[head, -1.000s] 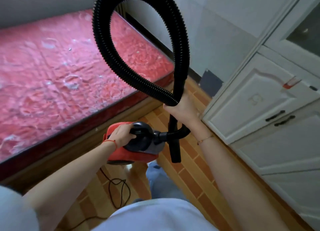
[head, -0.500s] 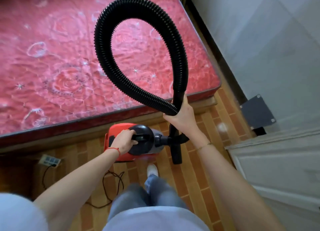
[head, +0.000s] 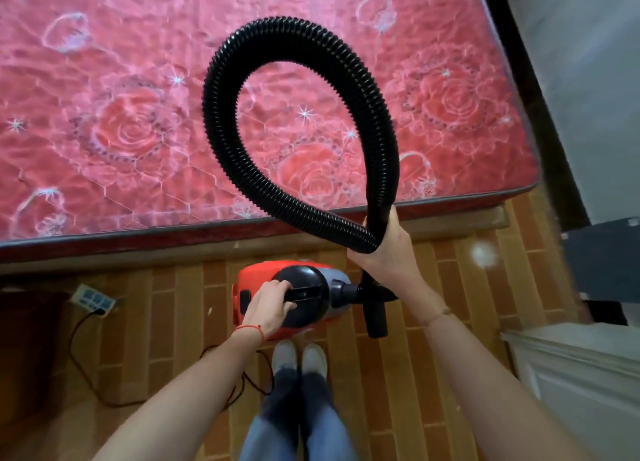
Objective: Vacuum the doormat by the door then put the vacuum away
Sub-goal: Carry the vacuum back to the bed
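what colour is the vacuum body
Red-orange, with a black handle cap; the head view shows the vacuum body clearly.

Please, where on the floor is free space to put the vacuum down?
Bare floor lies between the feet and the white cabinet, below the bed frame. Left is crowded: the power strip and black cord trail there.

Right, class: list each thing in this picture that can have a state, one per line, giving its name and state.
vacuum: carried by its handle, above the floor.
hose: bent into a loop, both ends gathered.
left hand: grips the vacuum's handle.
right hand: holds the hose where it crosses.
power strip: on the floor, cable attached.
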